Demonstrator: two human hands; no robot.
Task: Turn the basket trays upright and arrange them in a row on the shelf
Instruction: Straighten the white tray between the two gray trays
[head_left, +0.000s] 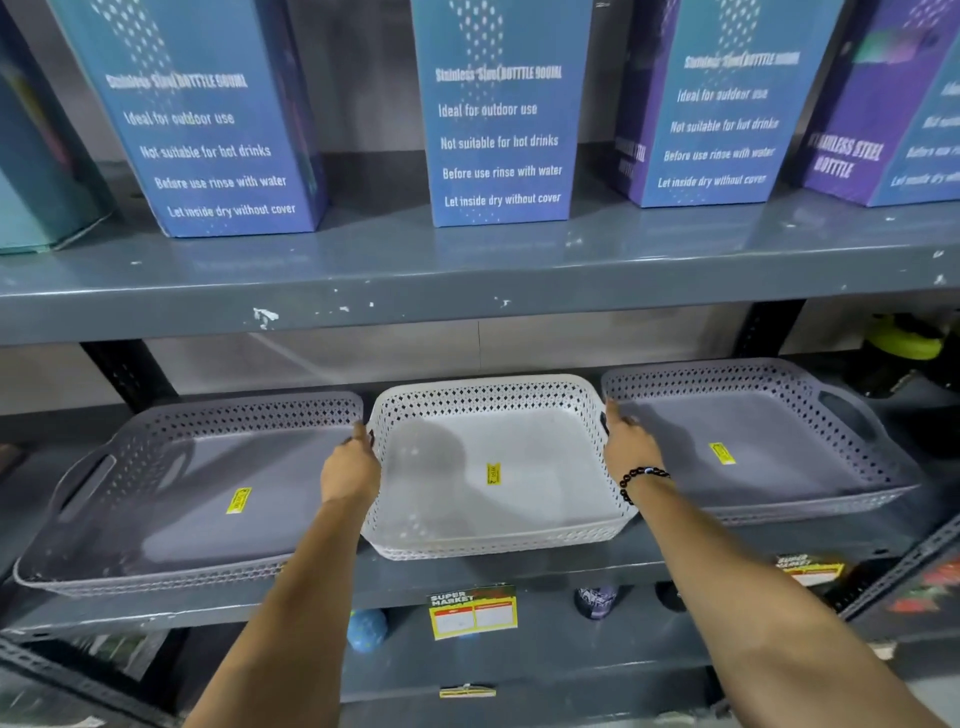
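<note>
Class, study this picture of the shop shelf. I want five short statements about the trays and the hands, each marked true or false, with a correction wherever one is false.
1. Three basket trays stand open side up in a row on the shelf. True.
2. The middle tray is black. False: the white tray sits between the left grey tray and the right grey tray.
3. The left hand and right hand are at the white tray's two side walls. True.
4. The beaded bracelet is on the left wrist. False: it is on the right wrist.
5. Each tray has a yellow sticker inside. True.
</note>
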